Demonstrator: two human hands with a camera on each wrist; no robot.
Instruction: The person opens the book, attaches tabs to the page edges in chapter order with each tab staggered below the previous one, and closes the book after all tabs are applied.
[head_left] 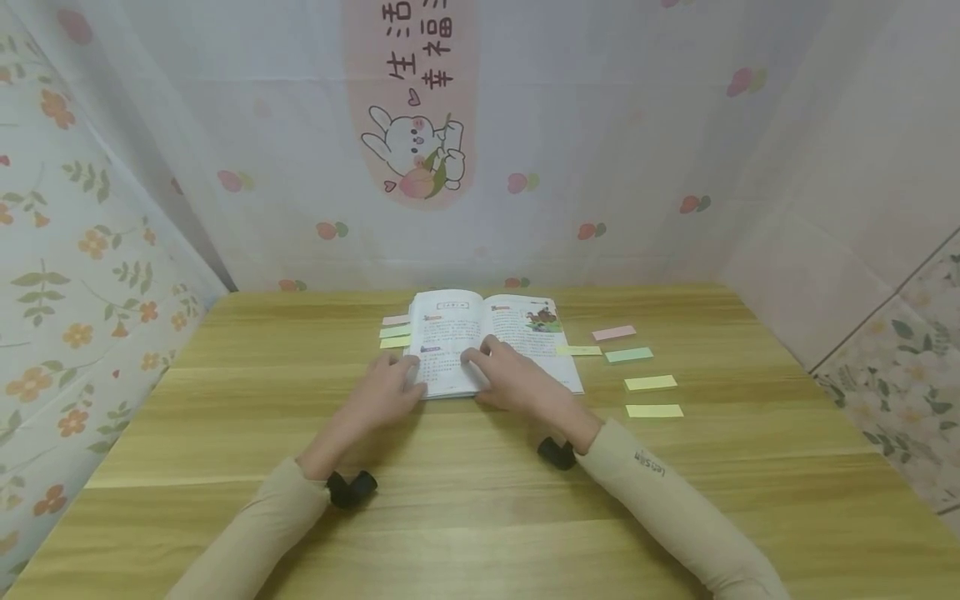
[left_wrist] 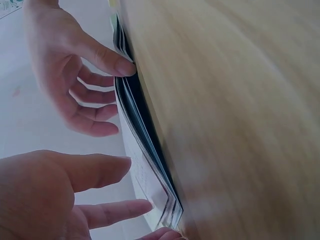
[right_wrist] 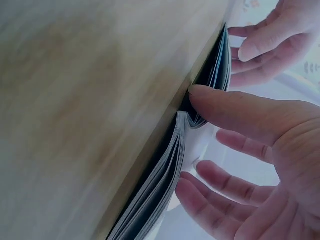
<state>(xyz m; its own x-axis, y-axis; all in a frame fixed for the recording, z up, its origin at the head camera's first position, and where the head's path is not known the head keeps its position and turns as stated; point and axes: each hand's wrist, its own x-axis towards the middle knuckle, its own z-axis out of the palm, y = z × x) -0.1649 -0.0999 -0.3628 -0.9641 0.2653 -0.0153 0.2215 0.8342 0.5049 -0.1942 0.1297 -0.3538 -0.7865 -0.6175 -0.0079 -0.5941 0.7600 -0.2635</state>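
Observation:
An open book (head_left: 450, 367) with printed text and a small coloured picture lies on the wooden table. My right hand (head_left: 517, 379) holds its bottom edge near the fold, the thumb against the page edges and the fingers over the page, as the right wrist view shows. At the lower left corner, my left hand (head_left: 386, 387) touches the book with its fingers loosely extended. Pink, green and yellow sticky tabs (head_left: 395, 332) stick out from the left side. A yellow tab (head_left: 581, 351) reaches past the right page.
Right of the book lie a pink strip (head_left: 613, 332), a green strip (head_left: 628, 355) and two yellow strips (head_left: 650, 383) on the table (head_left: 465, 517). Patterned curtains (head_left: 285, 150) hang behind and at the sides. Each wrist wears a black camera (head_left: 351, 489).

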